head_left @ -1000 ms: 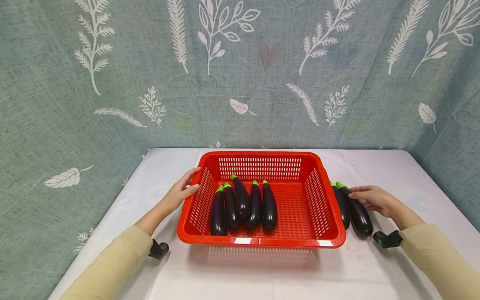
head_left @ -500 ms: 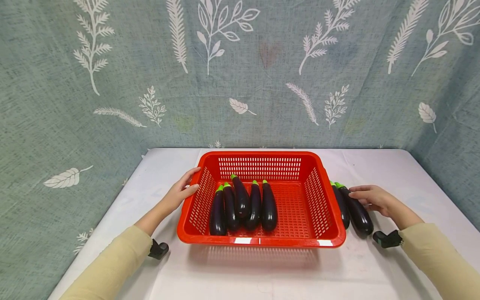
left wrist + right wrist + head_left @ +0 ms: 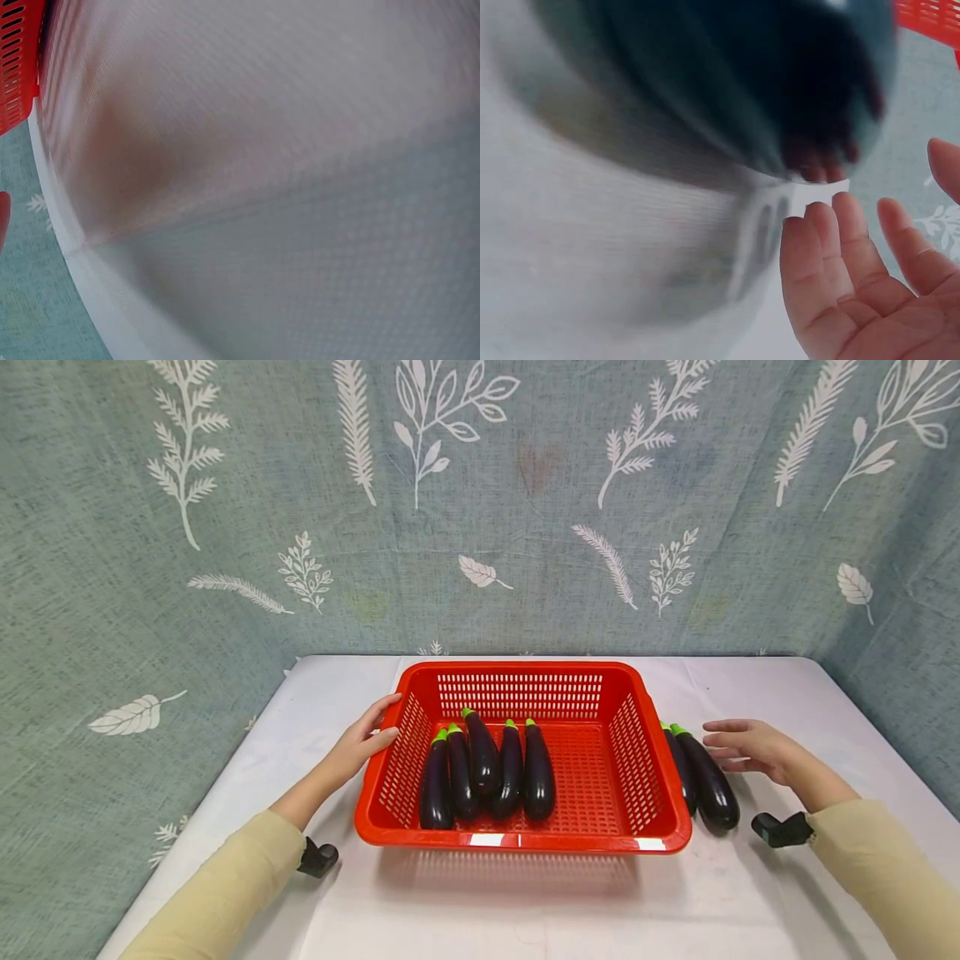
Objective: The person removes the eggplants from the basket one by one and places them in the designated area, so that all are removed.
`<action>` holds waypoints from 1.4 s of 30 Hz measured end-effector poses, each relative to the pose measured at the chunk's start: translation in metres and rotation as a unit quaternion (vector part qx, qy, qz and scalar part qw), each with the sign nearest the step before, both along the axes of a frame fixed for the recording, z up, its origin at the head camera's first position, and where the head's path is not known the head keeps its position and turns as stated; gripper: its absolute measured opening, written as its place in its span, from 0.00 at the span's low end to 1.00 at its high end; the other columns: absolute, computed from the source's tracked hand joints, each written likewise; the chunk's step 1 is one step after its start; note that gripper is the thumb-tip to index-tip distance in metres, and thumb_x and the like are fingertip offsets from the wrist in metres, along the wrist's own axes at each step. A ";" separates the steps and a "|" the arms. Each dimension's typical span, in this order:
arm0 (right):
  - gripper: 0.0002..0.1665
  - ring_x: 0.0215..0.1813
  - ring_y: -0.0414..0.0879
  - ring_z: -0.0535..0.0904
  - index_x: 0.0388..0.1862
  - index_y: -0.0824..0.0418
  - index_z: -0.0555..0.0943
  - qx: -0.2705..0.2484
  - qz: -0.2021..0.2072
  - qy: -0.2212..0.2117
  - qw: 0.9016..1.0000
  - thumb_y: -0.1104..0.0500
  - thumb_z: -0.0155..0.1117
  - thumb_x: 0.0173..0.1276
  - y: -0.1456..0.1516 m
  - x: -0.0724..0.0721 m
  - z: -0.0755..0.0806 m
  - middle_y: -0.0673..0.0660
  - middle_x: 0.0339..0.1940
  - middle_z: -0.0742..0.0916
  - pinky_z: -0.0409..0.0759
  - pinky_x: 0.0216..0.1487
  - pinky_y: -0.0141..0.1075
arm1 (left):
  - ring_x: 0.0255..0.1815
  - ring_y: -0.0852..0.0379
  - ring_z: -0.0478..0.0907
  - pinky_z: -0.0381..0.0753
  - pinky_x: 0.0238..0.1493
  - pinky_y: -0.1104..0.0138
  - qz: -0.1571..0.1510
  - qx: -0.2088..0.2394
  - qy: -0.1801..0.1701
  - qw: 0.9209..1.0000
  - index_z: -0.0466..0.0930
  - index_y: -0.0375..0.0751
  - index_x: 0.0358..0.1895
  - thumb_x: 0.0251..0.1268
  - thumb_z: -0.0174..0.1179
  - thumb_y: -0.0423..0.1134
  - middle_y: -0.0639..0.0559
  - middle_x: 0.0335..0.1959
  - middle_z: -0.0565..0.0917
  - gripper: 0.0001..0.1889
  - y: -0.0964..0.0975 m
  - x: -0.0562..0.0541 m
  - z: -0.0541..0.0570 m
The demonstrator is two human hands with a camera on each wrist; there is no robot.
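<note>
To the left of the red basket (image 3: 525,841), I see the left hand (image 3: 357,747) touching its left rim with thumb and forefinger spread apart; the hand looks relaxed, not wrapped round the rim. Inside the basket, toward its left side, I count five eggplants (image 3: 538,777) with green caps pointing to the far wall, the middle one overlapping its neighbours. Just outside the basket's right wall, two more lie side by side on the white table (image 3: 450,918): an inner eggplant (image 3: 681,770), partly hidden by the rim, and an outer eggplant (image 3: 712,787), whole in view. Farther right of the basket, I have the right hand (image 3: 753,748) just beside that outer one, fingers extended and thumb well apart, holding nothing; my right-wrist feed shows a small gap between fingertips and dark skin.
</note>
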State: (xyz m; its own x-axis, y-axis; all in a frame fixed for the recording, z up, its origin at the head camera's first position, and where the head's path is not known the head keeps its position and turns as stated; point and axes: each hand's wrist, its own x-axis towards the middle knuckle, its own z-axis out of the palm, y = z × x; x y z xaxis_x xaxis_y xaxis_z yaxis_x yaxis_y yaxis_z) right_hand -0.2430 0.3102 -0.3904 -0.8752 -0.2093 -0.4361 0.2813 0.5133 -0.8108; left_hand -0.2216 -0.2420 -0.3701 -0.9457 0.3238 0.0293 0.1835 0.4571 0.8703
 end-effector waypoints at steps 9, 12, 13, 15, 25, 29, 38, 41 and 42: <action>0.40 0.45 0.38 0.79 0.68 0.76 0.49 -0.050 0.011 0.012 0.999 0.53 0.51 0.69 0.005 -0.003 0.016 0.51 0.49 0.79 0.77 0.51 0.43 | 0.51 0.38 0.70 0.81 0.41 0.58 0.001 0.001 0.001 1.000 0.48 0.39 0.71 0.68 0.46 0.37 0.31 0.61 0.65 0.30 0.000 0.000 0.000; 0.39 0.43 0.37 0.79 0.68 0.75 0.48 -0.059 0.015 0.014 0.998 0.54 0.50 0.70 0.005 -0.004 0.023 0.41 0.41 0.79 0.77 0.51 0.43 | 0.51 0.38 0.70 0.81 0.41 0.59 0.001 0.000 0.003 1.000 0.48 0.39 0.71 0.68 0.46 0.37 0.31 0.61 0.65 0.30 0.000 0.000 0.000; 0.39 0.43 0.36 0.79 0.69 0.75 0.48 -0.059 0.017 0.014 0.998 0.54 0.50 0.70 0.004 -0.005 0.026 0.39 0.39 0.79 0.77 0.52 0.43 | 0.51 0.38 0.70 0.81 0.41 0.59 0.002 0.000 0.003 1.000 0.48 0.39 0.71 0.68 0.46 0.37 0.31 0.61 0.65 0.30 0.000 0.000 0.000; 0.39 0.42 0.35 0.79 0.69 0.75 0.48 -0.057 0.019 0.017 0.998 0.54 0.50 0.70 0.002 -0.006 0.033 0.38 0.38 0.79 0.77 0.52 0.44 | 0.51 0.38 0.70 0.81 0.41 0.59 0.002 -0.001 0.006 1.000 0.49 0.39 0.71 0.68 0.46 0.37 0.31 0.61 0.66 0.30 0.000 0.000 -0.001; 0.38 0.41 0.34 0.78 0.69 0.73 0.50 -0.041 0.034 0.044 0.998 0.54 0.51 0.70 -0.016 -0.017 0.065 0.40 0.40 0.78 0.78 0.50 0.41 | 0.51 0.39 0.69 0.81 0.42 0.60 0.001 -0.004 0.009 1.000 0.48 0.38 0.71 0.68 0.46 0.37 0.31 0.60 0.66 0.30 0.001 0.001 0.001; 0.38 0.42 0.34 0.78 0.69 0.72 0.51 -0.031 0.042 0.062 0.997 0.54 0.52 0.69 -0.027 -0.020 0.076 0.50 0.50 0.78 0.78 0.49 0.40 | 0.51 0.39 0.69 0.81 0.42 0.61 -0.001 -0.005 0.012 1.000 0.49 0.38 0.70 0.68 0.46 0.37 0.31 0.60 0.66 0.30 -0.001 0.000 -0.001; 0.38 0.48 0.40 0.77 0.69 0.70 0.54 -0.011 0.059 0.085 0.995 0.52 0.53 0.68 -0.060 -0.025 0.101 0.67 0.62 0.71 0.78 0.51 0.40 | 0.49 0.44 0.71 0.80 0.40 0.67 -0.004 0.008 0.017 1.000 0.50 0.48 0.71 0.68 0.48 0.40 0.36 0.59 0.69 0.30 -0.013 -0.017 -0.025; 0.38 0.56 0.52 0.74 0.69 0.69 0.53 -0.018 0.067 0.082 0.994 0.52 0.53 0.68 -0.071 -0.028 0.106 0.71 0.66 0.65 0.77 0.52 0.41 | 0.50 0.43 0.71 0.81 0.40 0.65 -0.005 0.009 0.020 1.000 0.50 0.49 0.71 0.67 0.49 0.41 0.36 0.59 0.69 0.30 -0.014 -0.019 -0.028; 0.38 0.59 0.56 0.72 0.69 0.69 0.53 -0.026 0.069 0.079 0.994 0.53 0.53 0.69 -0.076 -0.028 0.107 0.71 0.66 0.64 0.77 0.52 0.41 | 0.50 0.43 0.71 0.81 0.40 0.64 -0.005 0.009 0.020 1.000 0.50 0.49 0.71 0.67 0.49 0.42 0.36 0.59 0.70 0.30 -0.014 -0.019 -0.029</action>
State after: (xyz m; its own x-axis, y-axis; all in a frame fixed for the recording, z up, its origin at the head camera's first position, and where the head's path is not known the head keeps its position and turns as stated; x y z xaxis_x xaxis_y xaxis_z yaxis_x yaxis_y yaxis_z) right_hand -0.2711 0.2346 -0.2836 -0.8936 -0.3504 -0.2806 0.0776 0.4951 -0.8654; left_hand -0.2401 -0.2561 -0.3987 -0.9406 0.3314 0.0737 0.2229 0.4392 0.8703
